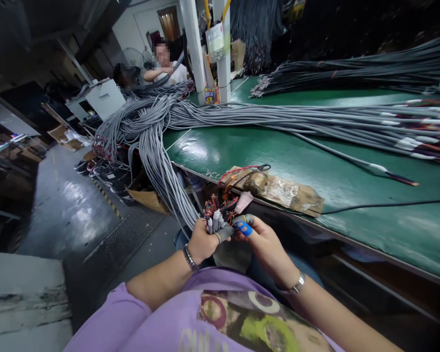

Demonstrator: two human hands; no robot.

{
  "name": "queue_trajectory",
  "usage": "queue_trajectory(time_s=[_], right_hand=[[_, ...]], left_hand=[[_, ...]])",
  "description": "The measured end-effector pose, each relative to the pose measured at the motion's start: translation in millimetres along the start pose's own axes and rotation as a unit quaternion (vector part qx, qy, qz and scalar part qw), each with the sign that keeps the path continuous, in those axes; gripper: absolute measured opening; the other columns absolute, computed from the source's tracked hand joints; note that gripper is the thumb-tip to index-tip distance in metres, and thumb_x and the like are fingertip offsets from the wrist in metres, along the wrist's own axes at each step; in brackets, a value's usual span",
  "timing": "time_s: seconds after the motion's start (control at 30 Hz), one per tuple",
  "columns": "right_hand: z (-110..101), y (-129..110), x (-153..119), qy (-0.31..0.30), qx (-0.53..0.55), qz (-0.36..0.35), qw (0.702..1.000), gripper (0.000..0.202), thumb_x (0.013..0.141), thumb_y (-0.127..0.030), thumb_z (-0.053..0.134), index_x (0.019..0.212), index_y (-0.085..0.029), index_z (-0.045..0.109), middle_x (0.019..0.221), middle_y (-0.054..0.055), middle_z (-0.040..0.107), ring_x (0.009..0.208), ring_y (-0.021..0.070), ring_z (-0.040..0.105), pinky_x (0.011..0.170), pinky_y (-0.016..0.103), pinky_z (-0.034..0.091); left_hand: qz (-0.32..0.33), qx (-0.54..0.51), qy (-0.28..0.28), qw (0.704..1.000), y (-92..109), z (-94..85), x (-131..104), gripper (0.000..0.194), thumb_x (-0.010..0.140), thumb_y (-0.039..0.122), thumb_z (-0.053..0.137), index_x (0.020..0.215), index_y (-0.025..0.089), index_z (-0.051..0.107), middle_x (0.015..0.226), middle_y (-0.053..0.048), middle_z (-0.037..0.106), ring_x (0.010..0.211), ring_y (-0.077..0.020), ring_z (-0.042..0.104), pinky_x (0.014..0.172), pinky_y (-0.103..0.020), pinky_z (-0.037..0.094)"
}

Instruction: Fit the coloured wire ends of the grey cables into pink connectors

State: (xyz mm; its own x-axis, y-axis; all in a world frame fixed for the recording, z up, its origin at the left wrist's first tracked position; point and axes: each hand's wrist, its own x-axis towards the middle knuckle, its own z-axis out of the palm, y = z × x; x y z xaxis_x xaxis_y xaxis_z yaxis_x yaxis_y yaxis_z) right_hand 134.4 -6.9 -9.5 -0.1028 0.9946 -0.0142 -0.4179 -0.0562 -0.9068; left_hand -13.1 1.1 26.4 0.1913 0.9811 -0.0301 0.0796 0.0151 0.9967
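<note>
Across the green table [337,151], white-wrapped cables [311,116] look finished; the grey bundle [165,176] draped off its edge seems midway, ends bared, held in the left hand's [202,242] closed fingers; the right hand's [267,240] fingers are narrow beside its coloured wires [213,201], grip unclear; shirt lettering [201,341] and print on the packet [210,96] are unreadable

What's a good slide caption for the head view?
Left hand grips a bundle of gray cables near their wire ends, right hand close by, beside a green table.
</note>
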Motion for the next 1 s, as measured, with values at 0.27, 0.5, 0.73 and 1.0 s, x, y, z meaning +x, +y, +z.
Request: queue_trajectory(time_s=[0.27, 0.5, 0.73, 1.0], right_hand=[[9.0, -10.3, -4.0, -0.004, -0.082, -0.034, 0.996, 0.024, 0.066, -0.042, 0.078, 0.07, -0.023, 0.066, 0.063, 0.001, 0.067, 0.06, 0.0173, 0.058, 0.058, 0.03, 0.045], [9.3, -10.1, -4.2, -0.031, -0.094, -0.034, 0.994, 0.017, 0.073, -0.038, 0.073, 0.072, -0.023, 0.067, 0.063, 0.001, 0.067, 0.058, 0.0173, 0.058, 0.056, 0.029, 0.046], [8.7, -18.1, -0.7, -0.089, -0.132, -0.035, 0.987, 0.019, 0.073, -0.039, 0.073, 0.071, -0.021, 0.069, 0.064, 0.002, 0.069, 0.06, 0.0173, 0.058, 0.058, 0.029, 0.045], [15.6, -2.7, -6.3, 0.027, 0.043, 0.06, 0.997, 0.022, 0.067, -0.038, 0.078, 0.07, -0.02, 0.067, 0.061, -0.001, 0.062, 0.052, 0.0099, 0.049, 0.053, 0.024, 0.044]], left_hand=[[0.018, 0.016, -0.007, 1.0, -1.1, -1.1, -3.0, 0.035, 0.06, 0.044, 0.079, 0.061, 0.013, 0.062, 0.061, 0.0, 0.059, 0.061, -0.0117, 0.052, 0.061, -0.023, 0.045], [0.002, 0.02, -0.046, 0.999, -11.8, -8.7, -2.2, 0.035, 0.059, 0.043, 0.079, 0.069, 0.013, 0.065, 0.065, -0.001, 0.061, 0.061, -0.0115, 0.053, 0.062, -0.024, 0.048], [0.005, -0.008, -0.083, 0.996, -7.0, -17.2, -5.2, 0.034, 0.06, 0.041, 0.08, 0.065, 0.012, 0.064, 0.059, 0.0, 0.06, 0.055, -0.0099, 0.052, 0.057, -0.023, 0.047], [0.028, -0.032, 0.023, 0.999, -17.5, -16.2, -5.8, 0.029, 0.067, 0.039, 0.077, 0.068, 0.013, 0.065, 0.055, 0.0, 0.061, 0.056, -0.0116, 0.056, 0.058, -0.024, 0.044]])
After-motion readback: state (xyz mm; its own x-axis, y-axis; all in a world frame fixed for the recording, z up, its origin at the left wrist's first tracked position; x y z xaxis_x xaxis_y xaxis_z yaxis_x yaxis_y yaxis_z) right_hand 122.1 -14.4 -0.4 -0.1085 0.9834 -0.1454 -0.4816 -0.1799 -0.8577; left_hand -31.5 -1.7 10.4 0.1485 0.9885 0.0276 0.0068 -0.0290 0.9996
